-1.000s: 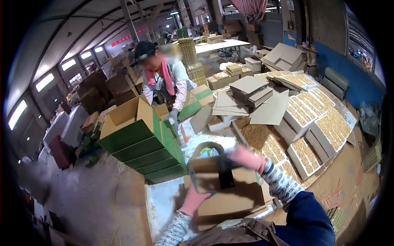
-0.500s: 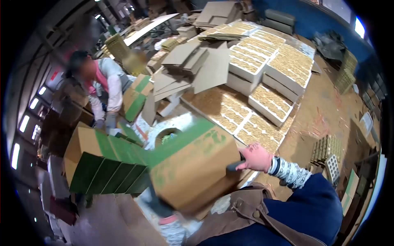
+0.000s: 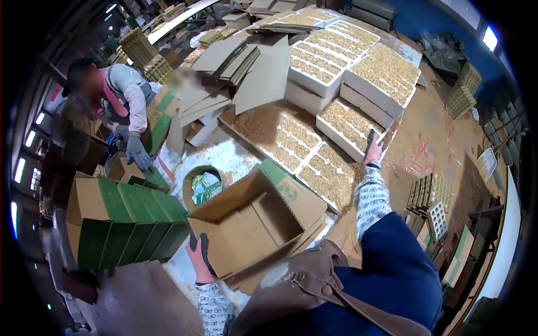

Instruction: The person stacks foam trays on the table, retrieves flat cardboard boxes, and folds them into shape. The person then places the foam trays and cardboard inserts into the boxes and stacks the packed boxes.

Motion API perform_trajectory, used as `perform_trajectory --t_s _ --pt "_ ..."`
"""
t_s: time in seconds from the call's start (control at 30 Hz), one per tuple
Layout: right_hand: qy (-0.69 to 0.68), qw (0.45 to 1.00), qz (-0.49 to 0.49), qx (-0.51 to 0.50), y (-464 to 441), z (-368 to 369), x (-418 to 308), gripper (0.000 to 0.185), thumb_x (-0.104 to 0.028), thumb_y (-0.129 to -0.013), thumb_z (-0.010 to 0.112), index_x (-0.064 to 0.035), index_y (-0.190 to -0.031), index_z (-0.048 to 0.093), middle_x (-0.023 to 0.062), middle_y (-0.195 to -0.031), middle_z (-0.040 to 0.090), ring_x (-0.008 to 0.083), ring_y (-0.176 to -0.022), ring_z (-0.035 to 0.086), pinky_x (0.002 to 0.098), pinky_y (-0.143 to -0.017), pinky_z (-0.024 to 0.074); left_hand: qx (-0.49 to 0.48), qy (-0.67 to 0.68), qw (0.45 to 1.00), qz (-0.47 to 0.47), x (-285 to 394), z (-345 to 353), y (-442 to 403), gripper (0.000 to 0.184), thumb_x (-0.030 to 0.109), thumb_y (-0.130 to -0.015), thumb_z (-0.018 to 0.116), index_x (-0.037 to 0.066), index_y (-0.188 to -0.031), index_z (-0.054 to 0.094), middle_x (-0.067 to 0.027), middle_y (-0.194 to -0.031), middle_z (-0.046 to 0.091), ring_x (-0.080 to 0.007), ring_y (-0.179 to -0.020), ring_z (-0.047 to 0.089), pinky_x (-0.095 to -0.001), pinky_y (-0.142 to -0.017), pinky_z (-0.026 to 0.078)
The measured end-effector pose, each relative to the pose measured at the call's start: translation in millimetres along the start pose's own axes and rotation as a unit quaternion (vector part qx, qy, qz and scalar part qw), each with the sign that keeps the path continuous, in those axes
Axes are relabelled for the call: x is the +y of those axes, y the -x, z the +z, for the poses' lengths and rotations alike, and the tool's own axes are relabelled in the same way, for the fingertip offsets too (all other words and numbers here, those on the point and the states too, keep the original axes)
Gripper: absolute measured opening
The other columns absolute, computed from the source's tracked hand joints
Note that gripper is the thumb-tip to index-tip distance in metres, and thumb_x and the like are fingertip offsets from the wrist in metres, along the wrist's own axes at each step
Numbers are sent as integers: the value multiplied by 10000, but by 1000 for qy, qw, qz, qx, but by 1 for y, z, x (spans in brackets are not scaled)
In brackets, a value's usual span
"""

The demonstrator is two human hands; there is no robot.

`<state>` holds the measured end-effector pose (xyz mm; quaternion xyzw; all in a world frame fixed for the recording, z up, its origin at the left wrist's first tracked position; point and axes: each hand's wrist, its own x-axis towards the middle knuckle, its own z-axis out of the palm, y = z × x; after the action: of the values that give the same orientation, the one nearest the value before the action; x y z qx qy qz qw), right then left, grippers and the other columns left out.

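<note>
An open, empty cardboard box (image 3: 246, 224) lies before me, its opening facing up toward me. My left hand (image 3: 200, 257), in a pink glove with dark fingers, is at the box's lower left edge, its fingers against the cardboard. At the right, my right hand (image 3: 373, 149) reaches to the near corner of a white tray (image 3: 341, 133) filled with golden-brown bits; its fingers are on the tray's edge, partly hidden. Beyond the box stands a round container (image 3: 193, 173) with green and blue packets inside.
Green and brown boxes (image 3: 131, 224) are stacked at the left. A co-worker (image 3: 126, 92) bends over boxes behind them. Grey cardboard sheets (image 3: 224, 67) lie beside more filled trays (image 3: 386, 73). Egg-tray-like stacks (image 3: 428, 193) stand on the right floor.
The box has turned from its closed side to its open side facing up. My right hand has left it and moved out to the white tray. The co-worker's gloved hand has shifted.
</note>
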<state>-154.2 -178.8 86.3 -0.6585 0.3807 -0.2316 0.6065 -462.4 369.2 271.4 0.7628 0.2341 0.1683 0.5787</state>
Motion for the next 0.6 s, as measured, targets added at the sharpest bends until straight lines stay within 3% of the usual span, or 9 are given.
perform_trajectory --t_s 0.03,0.1,0.17,0.27,0.3,0.4,0.47,0.53,0.6 --pt "-141 990 -14 -6 11 2 11 903 -486 -758 660 -3 -1403 253 174 -1400 353 322 -1223 412 364 -1034 307 13 8 1000 -1 2 3 3 372 184 -870 588 -44 -1152 506 -101 -1086 546 -194 -944 551 -322 -822 452" --pt "-94 995 40 -7 66 -11 -45 968 -298 -646 804 17 -1378 254 151 -1316 424 267 -1155 451 343 -972 368 22 41 998 -49 22 10 3 366 198 -874 585 -41 -1142 514 -102 -1092 543 -196 -940 552 -319 -820 454" --pt "-74 996 -3 -41 58 -14 -38 989 -269 -601 839 19 -1357 269 151 -1266 462 247 -1117 474 339 -933 401 26 -89 994 56 9 3 3 366 204 -875 580 -39 -1142 520 -104 -1088 544 -195 -941 548 -321 -815 451" --pt "-119 975 81 -169 65 -42 -29 622 -207 -738 736 -25 -1264 458 92 -1143 533 209 -1006 522 344 -792 454 16 -249 953 173 -13 -13 0 361 204 -878 570 -38 -1142 530 -102 -1054 567 -182 -910 551 -317 -793 455" --pt "-117 971 61 -200 74 -49 -31 548 -185 -754 705 -33 -1237 496 93 -1147 540 203 -1017 524 338 -808 451 18 -295 933 205 -18 -16 -2 358 203 -880 566 -38 -1142 533 -100 -1038 578 -175 -895 554 -315 -783 457" --pt "-82 958 -126 -244 134 -75 -51 362 -119 -801 613 -57 -1157 607 93 -1159 562 184 -1050 531 321 -857 440 -32 -163 978 128 5 -13 2 329 190 -883 556 -38 -1121 554 -88 -980 610 -153 -838 563 -305 -743 465" --pt "-57 937 -197 -283 172 -88 -95 365 -53 -797 596 -8 -1159 590 90 -1129 584 183 -1025 552 303 -866 435 -32 -107 989 98 15 -5 4 306 177 -884 553 -38 -1100 569 -79 -953 623 -140 -807 566 -297 -722 470" --pt "-135 906 -23 -400 203 -92 -140 376 -115 -818 615 50 -1149 547 80 -1135 573 157 -1034 533 277 -901 392 -20 -42 998 47 24 -3 3 292 169 -884 556 -39 -1088 575 -84 -946 626 -150 -814 572 -298 -732 469" --pt "-81 881 -109 -453 241 -95 -194 300 -124 -831 598 62 -1067 598 86 -1061 605 149 -991 560 270 -869 417 -7 -1 1000 -14 -7 -11 -9 291 166 -883 561 -41 -1087 573 -116 -949 630 -197 -856 584 -311 -775 459"
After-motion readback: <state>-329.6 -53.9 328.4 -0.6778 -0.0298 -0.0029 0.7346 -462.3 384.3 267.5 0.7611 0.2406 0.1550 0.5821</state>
